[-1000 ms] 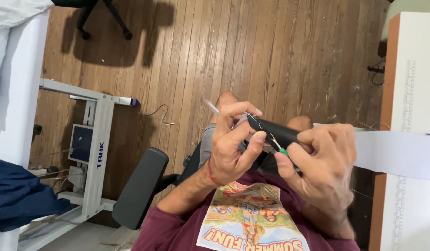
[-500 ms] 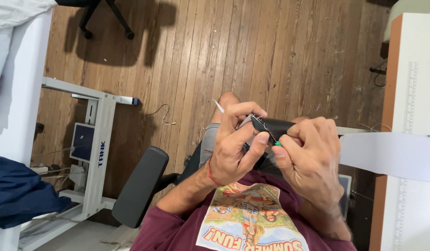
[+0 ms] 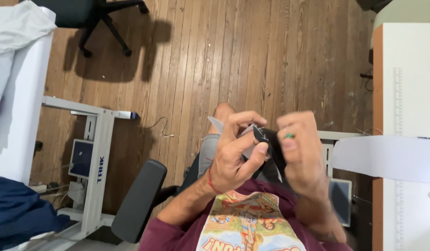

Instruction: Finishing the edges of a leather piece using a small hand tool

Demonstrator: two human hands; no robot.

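My left hand (image 3: 236, 155), with a red string around its wrist, pinches a small black fabric piece (image 3: 266, 139) between thumb and fingers. A pale paper-like strip (image 3: 217, 124) sticks out behind that hand. My right hand (image 3: 301, 153) is closed just to the right of the fabric and touches it. A thin tool with a green head (image 3: 288, 135) is held in its fingertips, and motion blurs it. A bit of light thread shows at the fabric's top edge. Both hands hover above my lap, over a maroon shirt with a colourful print (image 3: 247, 227).
A wooden plank floor (image 3: 252, 60) lies below. A black chair armrest (image 3: 140, 200) is at my left, with a white metal table frame (image 3: 101, 158) beyond it. A white tabletop with a ruler (image 3: 405, 93) stands at right, and blue cloth (image 3: 17, 211) lies lower left.
My right hand has lifted and turned, so its back now faces me and hides most of the black fabric. The left hand keeps its pinch and has barely shifted.
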